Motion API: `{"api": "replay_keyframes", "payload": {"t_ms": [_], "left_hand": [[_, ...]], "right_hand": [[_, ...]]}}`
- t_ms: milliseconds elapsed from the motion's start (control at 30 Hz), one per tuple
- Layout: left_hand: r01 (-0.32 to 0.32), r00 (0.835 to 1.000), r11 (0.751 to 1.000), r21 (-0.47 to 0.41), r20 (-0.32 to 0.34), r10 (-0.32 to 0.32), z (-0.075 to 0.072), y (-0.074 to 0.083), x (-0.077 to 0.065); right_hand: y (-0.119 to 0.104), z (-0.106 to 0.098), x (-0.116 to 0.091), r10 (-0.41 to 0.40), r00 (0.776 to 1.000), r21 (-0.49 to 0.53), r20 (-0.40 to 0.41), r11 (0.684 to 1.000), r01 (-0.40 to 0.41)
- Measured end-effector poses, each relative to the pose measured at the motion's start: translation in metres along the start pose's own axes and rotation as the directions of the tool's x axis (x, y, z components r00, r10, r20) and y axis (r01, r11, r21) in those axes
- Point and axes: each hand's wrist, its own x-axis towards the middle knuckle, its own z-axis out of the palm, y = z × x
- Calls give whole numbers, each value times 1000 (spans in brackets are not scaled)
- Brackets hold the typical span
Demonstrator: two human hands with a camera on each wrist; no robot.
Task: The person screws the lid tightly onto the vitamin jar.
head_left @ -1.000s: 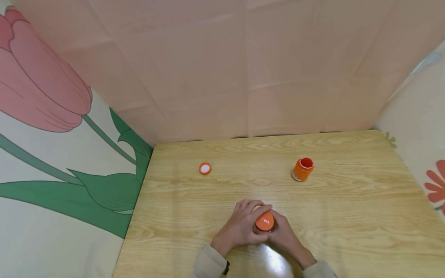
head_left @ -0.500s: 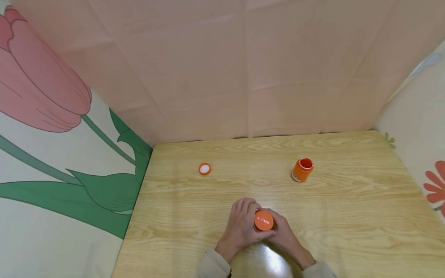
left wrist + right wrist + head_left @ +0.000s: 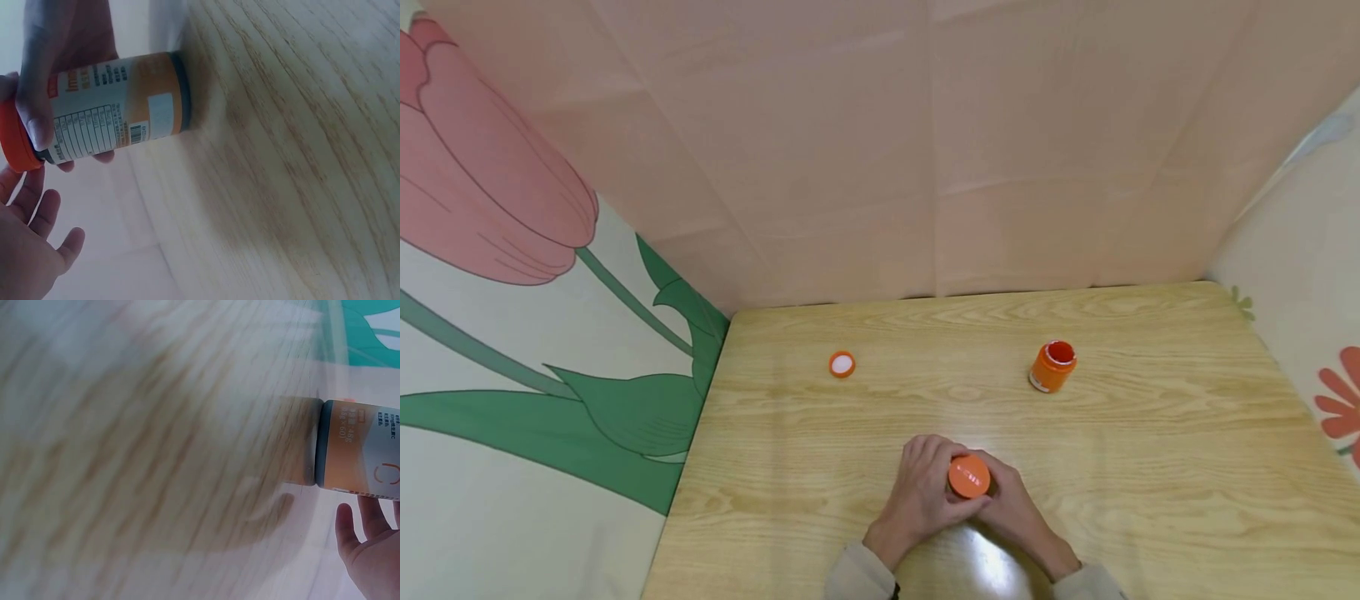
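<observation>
Bottle (image 3: pixel 115 109), with a printed label, stands upright on the desk (image 3: pixel 1165 467), and in my head view it sits between both hands. I see the left hand (image 3: pixel 921 492) curled round its orange lid (image 3: pixel 969 476), while the right hand (image 3: pixel 1009 500) grips the body below, so the two are together, clamped on one container. From there, toward ten o'clock, I have a loose cap (image 3: pixel 842 364) lying with its white inside up; toward one o'clock, an open orange jar (image 3: pixel 1049 369) stands well apart from the cap.
</observation>
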Motion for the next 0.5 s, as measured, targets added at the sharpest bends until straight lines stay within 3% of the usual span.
{"api": "replay_keyframes", "payload": {"t_ms": [233,500], "left_hand": [[-2,997,989,-150,71,13,-2,-2,-3],[1,993,980,-199,116,23,-1,-4,-6]], "right_hand": [[-5,-1,1,73,997,-8,4,997,-73],[-7,-1,1,77,997,-4,7,997,-77]]}}
